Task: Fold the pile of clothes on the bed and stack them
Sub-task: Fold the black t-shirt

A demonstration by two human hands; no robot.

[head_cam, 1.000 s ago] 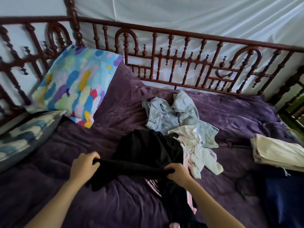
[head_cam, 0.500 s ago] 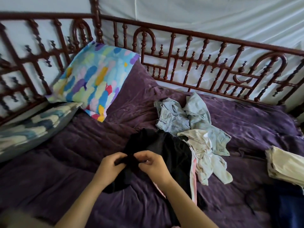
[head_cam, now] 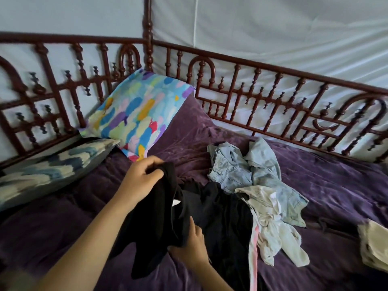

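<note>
A black garment (head_cam: pixel 159 223) hangs from my left hand (head_cam: pixel 142 179), which grips its top edge a little above the purple bed cover (head_cam: pixel 336 185). Lower down, my right hand (head_cam: pixel 191 246) holds the same black cloth from underneath, with its fingers partly hidden by the fabric. More black clothing (head_cam: pixel 222 219) lies heaped to the right. Behind it lie crumpled light denim pieces (head_cam: pixel 245 166) and a pale cream garment (head_cam: pixel 270 223). A pink and white strip (head_cam: pixel 253 255) runs along the black heap's right side.
A folded cream stack (head_cam: pixel 373 246) sits at the right edge. A bright patterned pillow (head_cam: pixel 136 114) leans on the dark red wooden rail (head_cam: pixel 273 95), with a blue and grey pillow (head_cam: pixel 48 166) at the left. White sheeting hangs behind the rail.
My left hand has risen and lifted the black garment's edge off the bed. My right hand has dropped lower along the cloth. The view has swung to the left.
</note>
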